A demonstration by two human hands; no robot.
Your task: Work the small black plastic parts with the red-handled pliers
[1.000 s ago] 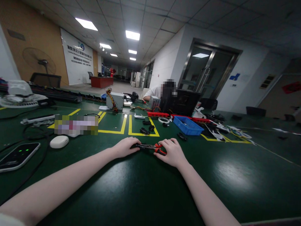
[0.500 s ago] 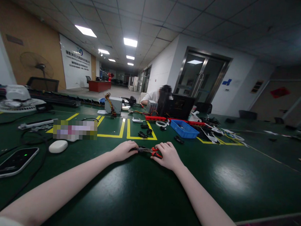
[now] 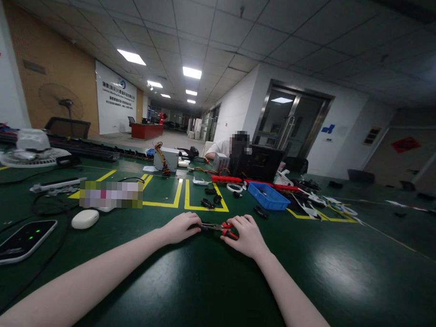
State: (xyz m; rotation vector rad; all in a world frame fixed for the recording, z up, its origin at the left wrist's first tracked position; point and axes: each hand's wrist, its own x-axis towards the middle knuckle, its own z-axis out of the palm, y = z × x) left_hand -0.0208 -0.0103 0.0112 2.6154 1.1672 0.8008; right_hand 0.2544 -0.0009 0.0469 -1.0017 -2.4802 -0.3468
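Observation:
Both my hands rest on the dark green table [image 3: 206,287] in front of me. My right hand [image 3: 244,236] is curled around the red-and-black handles of a pair of pliers [image 3: 217,227] that lies across the table. My left hand [image 3: 180,226] is closed at the metal jaw end of the pliers; whatever its fingertips pinch there is too small to make out.
A black cable piece [image 3: 262,212], small black parts [image 3: 209,201] inside yellow tape lines [image 3: 183,193], a blue tray [image 3: 269,196] and a power supply box [image 3: 166,158] lie beyond. A white mouse [image 3: 85,219] and phone [image 3: 20,242] sit left. A seated person [image 3: 227,147] works across the table.
Both hands stay on the pliers in the same pose. The camera has tilted a little, so the hands sit slightly lower in view.

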